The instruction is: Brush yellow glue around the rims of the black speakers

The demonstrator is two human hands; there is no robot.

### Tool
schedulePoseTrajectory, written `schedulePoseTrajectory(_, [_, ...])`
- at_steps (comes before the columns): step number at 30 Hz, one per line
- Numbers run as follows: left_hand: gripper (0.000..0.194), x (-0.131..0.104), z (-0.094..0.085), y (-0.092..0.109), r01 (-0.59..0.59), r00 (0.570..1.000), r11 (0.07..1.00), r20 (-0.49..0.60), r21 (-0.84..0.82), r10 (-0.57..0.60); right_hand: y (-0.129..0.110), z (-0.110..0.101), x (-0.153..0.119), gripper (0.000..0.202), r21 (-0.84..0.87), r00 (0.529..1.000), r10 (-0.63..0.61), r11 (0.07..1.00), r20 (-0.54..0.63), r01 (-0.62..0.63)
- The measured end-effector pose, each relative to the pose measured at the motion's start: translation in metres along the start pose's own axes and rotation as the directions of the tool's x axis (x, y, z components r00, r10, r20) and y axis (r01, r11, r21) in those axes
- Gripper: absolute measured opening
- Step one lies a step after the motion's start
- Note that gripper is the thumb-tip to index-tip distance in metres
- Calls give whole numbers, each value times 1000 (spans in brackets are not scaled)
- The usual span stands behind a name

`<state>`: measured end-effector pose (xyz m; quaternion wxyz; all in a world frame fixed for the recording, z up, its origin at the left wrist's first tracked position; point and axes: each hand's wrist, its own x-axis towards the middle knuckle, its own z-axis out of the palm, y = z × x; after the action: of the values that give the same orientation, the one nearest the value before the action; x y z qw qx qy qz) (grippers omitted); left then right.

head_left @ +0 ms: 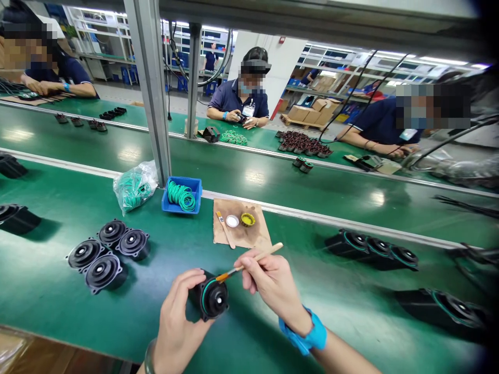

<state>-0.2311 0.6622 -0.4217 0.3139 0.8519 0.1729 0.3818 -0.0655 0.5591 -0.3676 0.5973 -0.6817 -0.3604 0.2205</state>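
Observation:
Near the front middle of the bench, my left hand (pixel 181 317) grips a black round-faced housing (pixel 215 300) from its left side, thumb below and fingers over the top. A green rubber ring (pixel 203 297) sits around the housing's face. Between the thumb and fingers of my right hand (pixel 268 278) is a thin wooden-handled paintbrush (pixel 260 254). Its orange-brown bristles touch the upper rim of the housing, at the ring. Beyond my hands lies a stained cardboard piece (pixel 259 234) bearing a second brush (pixel 225 228), a white cap (pixel 233 221) and a yellow-filled cap (pixel 248 219).
Several black housings (pixel 103 270) without visible green rings stand left; ringed ones (pixel 372 249) stand right. A blue bin (pixel 181 209) of green rings and a plastic bag (pixel 134 184) sit by a metal post (pixel 150 93). Across a conveyor (pixel 249 174), co-workers (pixel 244 98) handle parts.

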Motion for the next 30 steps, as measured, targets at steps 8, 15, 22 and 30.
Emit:
schedulePoseTrajectory(8, [44, -4, 1, -4, 67, 998, 998, -16, -14, -67, 6, -1, -22, 58, -136, 988, -139, 982, -70, 128])
schedulePoseTrajectory(15, [50, -4, 2, -5, 73, 997, 997, 32, 3, -73, -9, -5, -24, 44, -148, 961, -268, 955, -64, 256])
schedulePoseTrajectory(22, [42, -4, 1, -2, 43, 997, 999, 69, -17, -41, -26, 8, -23, 20, -183, 830, -502, 817, 245, 548])
schedulePoseTrajectory(30, [47, -2, -1, 0, 38, 997, 999, 67, -20, -37, -15, 11, -35, 18, -221, 700, -588, 680, 404, 699])
